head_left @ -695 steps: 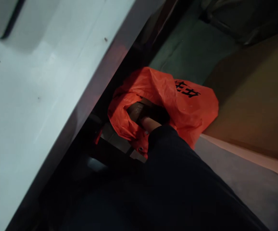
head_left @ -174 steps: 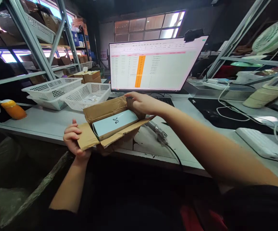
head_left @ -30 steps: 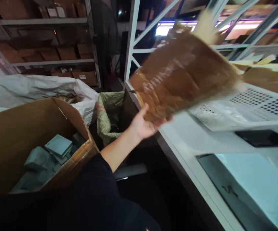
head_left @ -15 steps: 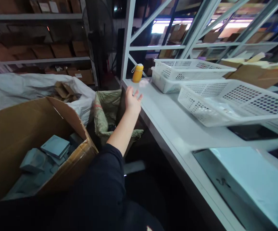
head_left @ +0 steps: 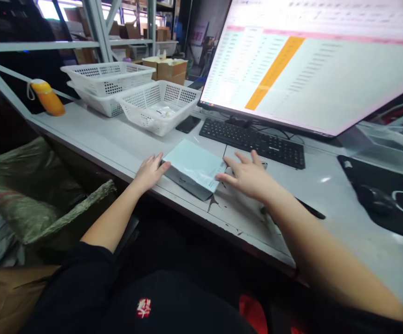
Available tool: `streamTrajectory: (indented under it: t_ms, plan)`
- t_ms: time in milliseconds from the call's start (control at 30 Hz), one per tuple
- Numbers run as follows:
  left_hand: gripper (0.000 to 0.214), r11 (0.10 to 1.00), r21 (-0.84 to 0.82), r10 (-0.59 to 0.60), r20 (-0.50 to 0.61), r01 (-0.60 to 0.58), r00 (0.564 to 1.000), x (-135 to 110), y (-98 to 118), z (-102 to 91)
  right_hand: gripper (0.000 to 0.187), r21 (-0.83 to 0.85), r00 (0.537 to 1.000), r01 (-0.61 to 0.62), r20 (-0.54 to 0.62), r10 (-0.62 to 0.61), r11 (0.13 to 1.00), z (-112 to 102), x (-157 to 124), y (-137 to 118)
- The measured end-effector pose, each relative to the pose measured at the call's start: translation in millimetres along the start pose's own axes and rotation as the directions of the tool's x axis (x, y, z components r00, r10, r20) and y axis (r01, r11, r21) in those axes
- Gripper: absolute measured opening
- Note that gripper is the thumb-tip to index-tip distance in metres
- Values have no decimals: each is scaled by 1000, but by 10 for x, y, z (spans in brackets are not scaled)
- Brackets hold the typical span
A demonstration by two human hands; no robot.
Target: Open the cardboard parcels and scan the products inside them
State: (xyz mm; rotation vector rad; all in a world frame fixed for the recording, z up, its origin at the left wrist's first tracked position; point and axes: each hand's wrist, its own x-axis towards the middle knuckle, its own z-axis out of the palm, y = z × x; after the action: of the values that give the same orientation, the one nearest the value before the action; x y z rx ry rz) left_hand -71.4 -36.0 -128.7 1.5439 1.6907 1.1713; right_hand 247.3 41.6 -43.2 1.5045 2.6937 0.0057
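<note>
A pale blue flat box (head_left: 194, 168) wrapped in clear film lies near the front edge of the white desk (head_left: 111, 139). My left hand (head_left: 149, 171) rests on the desk with its fingers spread, touching the box's left end. My right hand (head_left: 248, 176) lies flat with fingers apart against the box's right end. Neither hand has lifted the box.
A black keyboard (head_left: 253, 141) and a large monitor (head_left: 313, 65) showing a spreadsheet stand behind the box. White perforated baskets (head_left: 152, 104) and a yellow bottle (head_left: 46, 96) sit at the left. A dark phone (head_left: 187, 124), a mouse on its mat (head_left: 372, 197), and a sack (head_left: 23, 199) below.
My left hand threw the brown cardboard away to the left, then came back. My view swung right to the desk, and both hands now touch the pale blue box.
</note>
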Motion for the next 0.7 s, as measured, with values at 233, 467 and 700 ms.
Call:
streamTrajectory:
  t_ms: [233, 467, 700]
  plan:
    - [71, 948, -180, 218, -227, -261, 949, -396, 279, 187, 119, 808, 998, -18, -23, 62, 589, 334, -291, -324]
    - [111, 641, 22, 612, -617, -768, 494, -647, 490, 410, 111, 986, 978, 163, -156, 138, -42, 284, -426, -618]
    - [75, 457, -878, -185, -249, -141, 951, -747, 386, 342, 79, 911, 911, 413, -413, -9, -20, 42, -568, -769]
